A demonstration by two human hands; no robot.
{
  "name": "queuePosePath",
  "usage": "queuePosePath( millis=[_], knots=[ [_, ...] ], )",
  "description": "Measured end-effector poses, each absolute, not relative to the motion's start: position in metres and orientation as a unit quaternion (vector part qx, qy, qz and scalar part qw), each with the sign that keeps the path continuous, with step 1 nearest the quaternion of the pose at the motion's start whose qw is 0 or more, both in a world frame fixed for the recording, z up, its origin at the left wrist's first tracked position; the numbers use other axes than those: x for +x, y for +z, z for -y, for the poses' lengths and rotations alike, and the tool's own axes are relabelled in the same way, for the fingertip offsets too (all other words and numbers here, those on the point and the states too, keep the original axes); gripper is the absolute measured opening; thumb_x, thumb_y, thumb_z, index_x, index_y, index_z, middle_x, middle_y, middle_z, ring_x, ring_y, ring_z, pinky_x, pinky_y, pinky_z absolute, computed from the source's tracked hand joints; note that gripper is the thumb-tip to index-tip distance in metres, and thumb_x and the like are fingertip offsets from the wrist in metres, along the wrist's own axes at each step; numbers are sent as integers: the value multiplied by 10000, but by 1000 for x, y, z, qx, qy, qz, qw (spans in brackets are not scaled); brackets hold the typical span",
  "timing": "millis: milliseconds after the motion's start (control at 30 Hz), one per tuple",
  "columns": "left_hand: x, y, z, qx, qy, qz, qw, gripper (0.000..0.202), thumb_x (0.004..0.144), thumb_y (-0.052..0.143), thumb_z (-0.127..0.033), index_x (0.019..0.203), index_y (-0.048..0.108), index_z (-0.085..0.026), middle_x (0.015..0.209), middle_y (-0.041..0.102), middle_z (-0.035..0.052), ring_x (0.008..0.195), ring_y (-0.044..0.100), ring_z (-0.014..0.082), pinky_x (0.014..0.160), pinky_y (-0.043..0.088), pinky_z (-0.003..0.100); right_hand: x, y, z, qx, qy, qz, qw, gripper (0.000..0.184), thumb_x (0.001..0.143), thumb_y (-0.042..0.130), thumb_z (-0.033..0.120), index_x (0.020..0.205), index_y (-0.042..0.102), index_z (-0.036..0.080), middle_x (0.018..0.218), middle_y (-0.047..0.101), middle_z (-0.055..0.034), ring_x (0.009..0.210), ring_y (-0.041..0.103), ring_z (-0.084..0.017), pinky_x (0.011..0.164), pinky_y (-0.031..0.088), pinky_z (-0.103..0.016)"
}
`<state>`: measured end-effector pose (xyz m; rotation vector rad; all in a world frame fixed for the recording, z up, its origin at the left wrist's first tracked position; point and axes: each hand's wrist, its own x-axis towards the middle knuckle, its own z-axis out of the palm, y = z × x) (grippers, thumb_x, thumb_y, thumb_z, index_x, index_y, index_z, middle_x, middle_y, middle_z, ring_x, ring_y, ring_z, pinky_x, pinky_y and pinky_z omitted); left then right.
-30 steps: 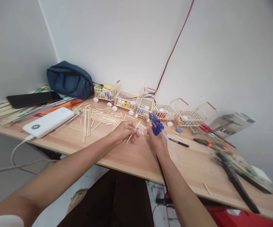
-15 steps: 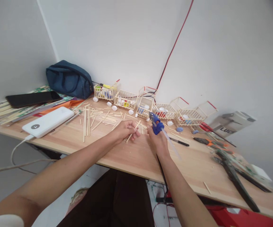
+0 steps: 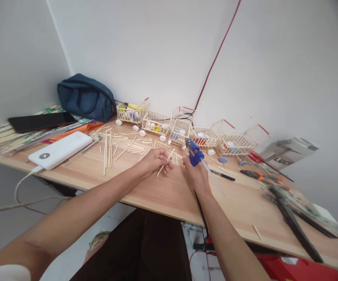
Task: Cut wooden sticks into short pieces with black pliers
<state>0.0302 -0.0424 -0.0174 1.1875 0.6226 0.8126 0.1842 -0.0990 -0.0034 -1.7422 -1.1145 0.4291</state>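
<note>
Pinched in the fingers of my left hand (image 3: 158, 160) are thin wooden sticks (image 3: 171, 153), held just over the table; how many is hard to make out. My right hand (image 3: 196, 173) is wrapped round a blue hot glue gun (image 3: 194, 152), its nozzle toward the wall. A clear glue stick (image 3: 214, 180) juts from the back of the gun, and a black cord (image 3: 200, 208) runs down from my hand past the table edge. Loose cut sticks (image 3: 132, 143) lie scattered beyond my left hand.
Along the wall stand several small stick-built carts (image 3: 236, 145) with round wheels. To the left are a white power bank (image 3: 60, 150), a black phone (image 3: 41, 121) and a blue pouch (image 3: 86, 97). A black pen (image 3: 223, 175), orange-handled pliers (image 3: 251, 174) and a long dark tool (image 3: 294, 224) lie right.
Both hands keep their holds on the sticks and the glue gun. The view has shifted very slightly; otherwise almost everything looks the same.
</note>
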Motion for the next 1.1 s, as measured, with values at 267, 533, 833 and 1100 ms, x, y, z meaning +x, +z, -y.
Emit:
queuePosePath(
  millis=[267,533,833,1100],
  knots=[
    [30,-16,43,535,364,-280,709,135,736,654,-115,750,519,-115,656,699,91,448,577,100,423,471,198,185,-3,99,-724,177,461,482,332,713,524,512,626,526,192,592,524,-4,600,472,-162,599,347,-301],
    [30,-14,44,536,364,-287,706,104,758,613,-82,748,514,-114,666,700,99,446,575,101,426,466,202,185,-3,99,-729,178,457,478,310,729,525,482,646,542,184,592,528,-5,596,476,-158,576,353,-291],
    [30,-14,44,537,361,-293,704,99,764,610,-82,759,516,-113,667,698,96,446,573,99,431,467,201,184,-2,99,-726,175,463,477,289,738,520,457,640,525,185,606,517,-2,603,472,-153,581,350,-288],
    [30,-17,43,536,363,-282,708,127,748,644,-111,749,518,-115,672,701,99,451,578,103,429,472,204,185,-5,97,-732,173,457,475,287,741,522,454,636,534,187,600,527,-8,603,484,-162,578,351,-293]
  ],
)
